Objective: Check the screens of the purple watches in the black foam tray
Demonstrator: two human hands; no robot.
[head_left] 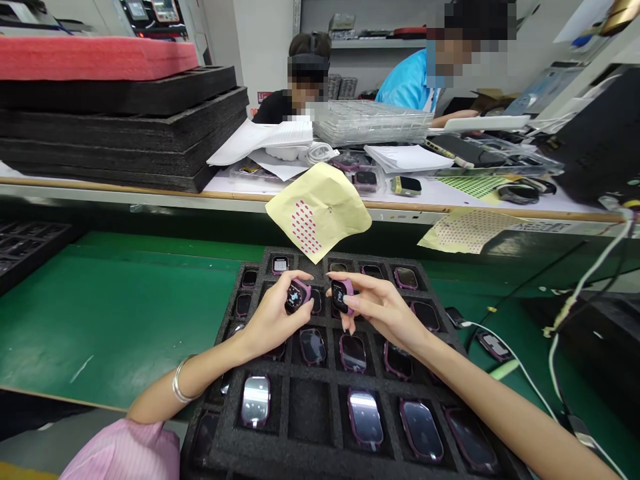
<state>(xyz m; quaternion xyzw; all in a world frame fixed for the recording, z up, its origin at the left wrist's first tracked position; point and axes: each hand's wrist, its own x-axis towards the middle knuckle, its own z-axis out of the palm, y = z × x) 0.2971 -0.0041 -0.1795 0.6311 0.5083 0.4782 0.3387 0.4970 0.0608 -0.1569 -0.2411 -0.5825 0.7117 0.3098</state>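
Observation:
My left hand [279, 310] is closed around a purple smartwatch case [296, 296] whose dark screen is lit. Between the fingers and thumb of my right hand [383, 305] is a second purple smartwatch [340, 295], its screen also lit and turned partly sideways. Both watches are held above a black foam tray [280, 400]. Purple-rimmed watches lie face up in many of its pockets, among them one with a reflective screen [256, 401] at the near left. The pocket [309, 410] to the right of that one holds nothing. My hands hide some pockets.
A yellow sticker sheet [323, 207] with red marks hangs from the shelf edge. Black foam trays [115, 127] topped by pink foam [100, 59] stand at the left. White cables [520, 357] run along the right. Two people sit beyond the shelf, behind clear plastic trays [370, 122].

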